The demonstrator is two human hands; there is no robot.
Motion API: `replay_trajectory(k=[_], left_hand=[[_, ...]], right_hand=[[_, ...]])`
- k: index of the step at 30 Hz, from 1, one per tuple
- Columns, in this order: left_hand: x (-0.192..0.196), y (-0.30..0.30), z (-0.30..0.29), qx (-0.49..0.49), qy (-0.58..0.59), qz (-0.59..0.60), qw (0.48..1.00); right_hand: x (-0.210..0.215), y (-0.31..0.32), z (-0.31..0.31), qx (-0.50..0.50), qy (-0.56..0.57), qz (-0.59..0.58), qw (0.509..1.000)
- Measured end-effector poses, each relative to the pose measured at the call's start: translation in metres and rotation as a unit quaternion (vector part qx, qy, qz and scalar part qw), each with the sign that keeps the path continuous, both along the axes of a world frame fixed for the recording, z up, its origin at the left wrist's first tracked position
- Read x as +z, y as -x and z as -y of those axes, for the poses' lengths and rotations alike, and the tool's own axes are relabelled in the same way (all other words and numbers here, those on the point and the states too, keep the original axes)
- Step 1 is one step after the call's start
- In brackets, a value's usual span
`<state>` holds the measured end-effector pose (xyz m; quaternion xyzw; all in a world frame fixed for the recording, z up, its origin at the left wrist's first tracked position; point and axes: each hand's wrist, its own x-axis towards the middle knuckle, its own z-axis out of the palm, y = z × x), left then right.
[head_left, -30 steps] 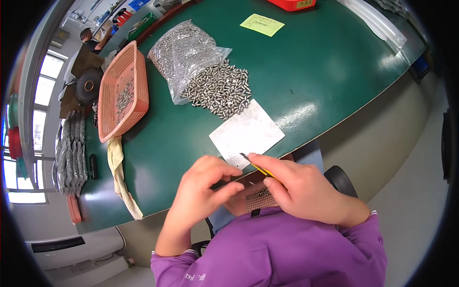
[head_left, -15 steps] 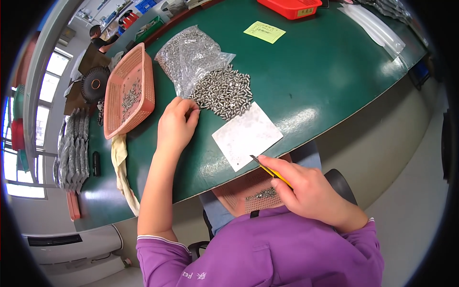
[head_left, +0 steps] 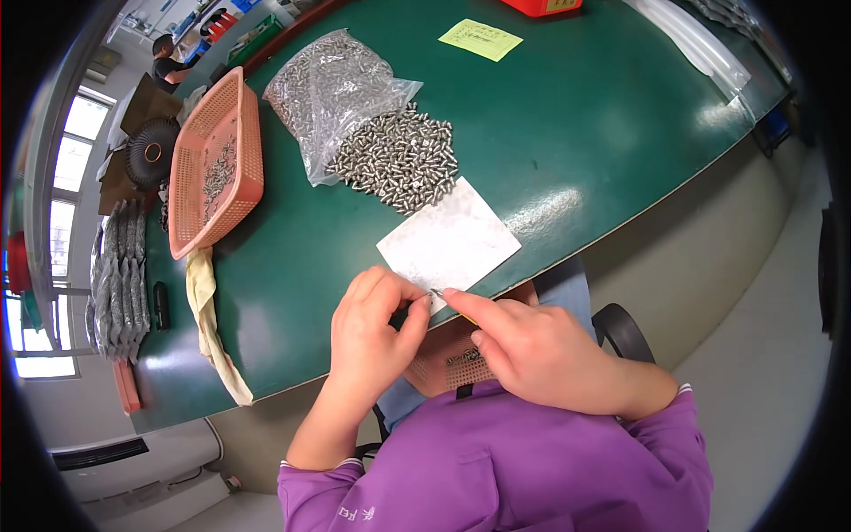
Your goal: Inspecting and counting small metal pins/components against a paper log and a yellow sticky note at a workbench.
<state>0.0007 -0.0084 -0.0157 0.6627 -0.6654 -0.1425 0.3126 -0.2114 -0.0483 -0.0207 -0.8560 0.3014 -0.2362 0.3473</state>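
Observation:
My right hand (head_left: 541, 355) grips a yellow utility knife (head_left: 468, 317), its dark blade tip over the near corner of a white sheet (head_left: 456, 239). Against that tip, my left hand (head_left: 372, 324) is closed in a pinch; whatever its fingertips hold is too small and covered to name. Just beyond the sheet lies a heap of small silvery metal pins (head_left: 399, 160), some touching its far edge. They spill from a clear plastic bag (head_left: 328, 84) full of the same pieces. Below the table edge, a pink basket (head_left: 430, 368) on my lap holds some small metal parts.
A pink perforated basket (head_left: 239, 208) with loose pins stands at left, near a pale yellow cloth (head_left: 202, 301). Filled bags (head_left: 120, 284) are stacked at the far left. A yellow note (head_left: 480, 40), red tray (head_left: 541, 4) and clear plastic sheeting (head_left: 691, 44) lie farther back.
My left hand has moved from the edge of the pin heap, toward me and right, to the blade tip at the sheet's near corner. My right hand still holds the knife, shifted slightly left.

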Motion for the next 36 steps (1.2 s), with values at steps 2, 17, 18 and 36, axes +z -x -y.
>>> replay_trajectory(k=[2,17,18,36], left_hand=[[-0.001,0.001,0.0,0.003,0.005,0.0,1.0],[-0.008,0.006,0.001,0.011,0.065,0.016,0.998],[-0.008,0.007,0.001,0.011,0.07,0.019,0.997],[-0.011,0.009,-0.001,0.019,0.085,0.017,0.996]], right_hand=[[-0.001,-0.001,-0.001,0.001,0.013,-0.006,1.0],[0.006,-0.001,0.002,0.022,0.023,-0.031,0.999],[0.007,-0.001,0.003,0.025,0.043,-0.043,0.998],[-0.001,-0.002,-0.005,0.008,0.053,-0.044,0.998]])
